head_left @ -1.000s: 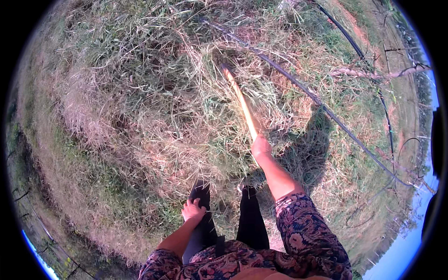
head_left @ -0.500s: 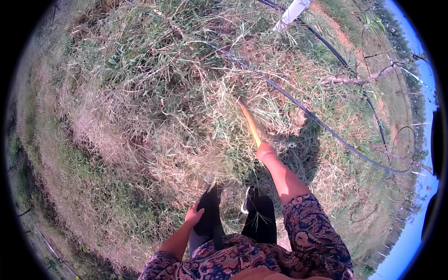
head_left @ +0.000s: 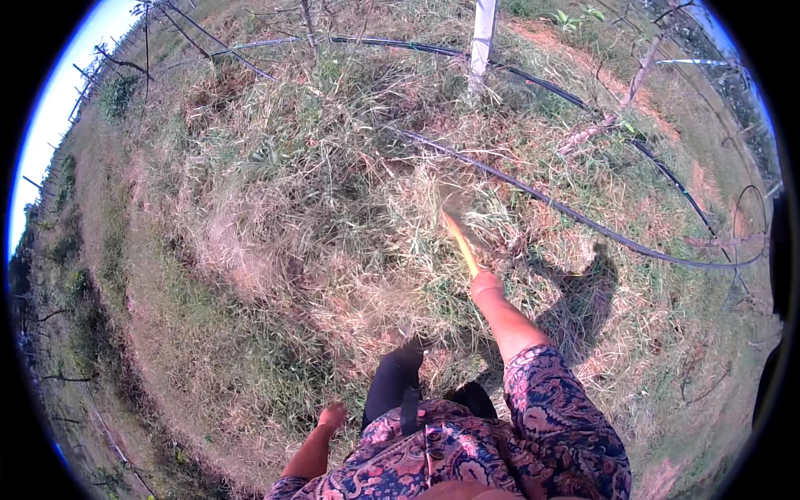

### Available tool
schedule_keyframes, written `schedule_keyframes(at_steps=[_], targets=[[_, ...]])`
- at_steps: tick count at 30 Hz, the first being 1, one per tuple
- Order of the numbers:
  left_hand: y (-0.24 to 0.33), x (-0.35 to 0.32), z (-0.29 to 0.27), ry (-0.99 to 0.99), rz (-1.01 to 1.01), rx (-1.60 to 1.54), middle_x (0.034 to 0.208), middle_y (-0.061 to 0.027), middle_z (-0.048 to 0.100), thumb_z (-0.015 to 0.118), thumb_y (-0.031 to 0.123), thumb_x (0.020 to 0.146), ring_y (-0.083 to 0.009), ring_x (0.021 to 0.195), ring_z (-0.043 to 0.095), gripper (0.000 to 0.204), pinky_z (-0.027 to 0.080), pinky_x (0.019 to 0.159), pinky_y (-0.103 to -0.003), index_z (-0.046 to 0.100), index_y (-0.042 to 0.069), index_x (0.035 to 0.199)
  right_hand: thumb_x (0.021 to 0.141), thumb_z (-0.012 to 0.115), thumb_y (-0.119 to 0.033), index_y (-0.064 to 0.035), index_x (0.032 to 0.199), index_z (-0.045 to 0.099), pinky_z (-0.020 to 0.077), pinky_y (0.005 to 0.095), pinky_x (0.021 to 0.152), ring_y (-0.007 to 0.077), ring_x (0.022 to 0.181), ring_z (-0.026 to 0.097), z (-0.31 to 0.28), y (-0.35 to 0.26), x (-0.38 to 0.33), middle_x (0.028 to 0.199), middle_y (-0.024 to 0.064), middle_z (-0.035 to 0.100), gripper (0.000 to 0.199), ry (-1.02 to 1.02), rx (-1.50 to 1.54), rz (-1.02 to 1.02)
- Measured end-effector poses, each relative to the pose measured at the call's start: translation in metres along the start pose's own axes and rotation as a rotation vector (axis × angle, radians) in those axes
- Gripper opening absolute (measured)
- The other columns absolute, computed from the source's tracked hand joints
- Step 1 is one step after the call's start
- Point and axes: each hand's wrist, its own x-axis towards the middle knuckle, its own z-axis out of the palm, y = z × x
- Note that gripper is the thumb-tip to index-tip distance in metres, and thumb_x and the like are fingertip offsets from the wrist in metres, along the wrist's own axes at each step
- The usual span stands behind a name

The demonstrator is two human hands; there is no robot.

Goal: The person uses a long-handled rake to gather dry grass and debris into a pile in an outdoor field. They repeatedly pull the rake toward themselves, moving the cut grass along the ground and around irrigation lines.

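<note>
My right hand (head_left: 487,285) is wrapped round the near end of a tool with a yellow wooden handle (head_left: 462,242). The handle slants forward and a little left into cut, dry grass (head_left: 400,200). At its far end a brownish blade-like head (head_left: 451,200) is partly covered by grass and blurred, so its exact kind is unclear. My left hand (head_left: 333,414) hangs low beside my left leg, apart from it, over the grass. Its fingers are foreshortened and hard to make out, and no object shows in it.
A thin dark hose (head_left: 542,198) crosses the grass just beyond the tool. Farther off run a black pipe (head_left: 550,86), a white post (head_left: 482,42) and a bare leaning branch (head_left: 587,133). My shadow (head_left: 587,292) falls right of my arm.
My left hand has come off my left knee and moved down beside the leg. The view has tilted up, showing more post and sky. My right hand keeps its hold on the tool.
</note>
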Motion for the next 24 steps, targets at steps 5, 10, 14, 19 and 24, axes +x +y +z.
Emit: schedule_keyframes(at_steps=[5, 10, 14, 19, 24], targets=[[0.018, -0.056, 0.008, 0.071, -0.04, -0.098, 0.09, -0.0097, 0.064, 0.056, 0.03, 0.084, -0.017, 0.072, 0.062, 0.041, 0.05, 0.059, -0.032, 0.057, 0.006, 0.117, 0.085, 0.051, -0.017, -0.0012, 0.099, 0.061, 0.0531, 0.0445, 0.076, 0.0356, 0.087, 0.066, -0.018, 0.143, -0.146, 0.093, 0.0183, 0.067, 0.023, -0.117, -0.015, -0.086], [0.064, -0.092, 0.085, 0.013, 0.091, 0.283, 0.092, -0.0117, 0.065, 0.057, 0.025, 0.082, -0.0257, 0.075, 0.064, 0.036, 0.051, 0.065, -0.036, 0.06, 0.008, 0.113, 0.079, 0.061, -0.02, -0.0039, 0.1, 0.051, 0.0503, 0.0483, 0.071, 0.0381, 0.08, 0.064, -0.023, 0.347, -0.346, 0.084, 0.0204, 0.065, 0.028, -0.105, 0.041, 0.029], [0.087, -0.081, 0.085, 0.146, 0.132, 0.47, 0.094, -0.0161, 0.067, 0.058, 0.028, 0.079, -0.0287, 0.083, 0.065, 0.039, 0.051, 0.075, -0.037, 0.063, 0.01, 0.113, 0.078, 0.064, -0.021, -0.0052, 0.097, 0.051, 0.0511, 0.0468, 0.067, 0.0379, 0.076, 0.064, 0.019, 0.46, -0.481, 0.08, 0.0202, 0.064, 0.028, -0.146, 0.025, 0.259], [0.128, -0.081, 0.096, 0.077, 0.186, 0.391, 0.09, -0.0112, 0.069, 0.058, 0.027, 0.078, -0.0231, 0.079, 0.066, 0.042, 0.051, 0.074, -0.035, 0.063, 0.008, 0.115, 0.074, 0.063, -0.014, -0.001, 0.09, 0.052, 0.0504, 0.0439, 0.056, 0.0365, 0.063, 0.063, 0.072, 0.502, -0.56, 0.069, 0.0216, 0.061, 0.024, -0.045, 0.257, 0.223], [0.144, -0.073, 0.062, -0.03, 0.104, 0.332, 0.096, -0.01, 0.067, 0.057, 0.027, 0.083, -0.0162, 0.079, 0.066, 0.044, 0.05, 0.059, -0.032, 0.057, 0.003, 0.119, 0.076, 0.055, -0.006, -0.0071, 0.082, 0.045, 0.035, 0.0324, 0.034, 0.0152, 0.04, 0.044, 0.053, 0.382, -0.515, 0.056, 0.0033, 0.043, 0.011, -0.267, 1.38, 0.769]])
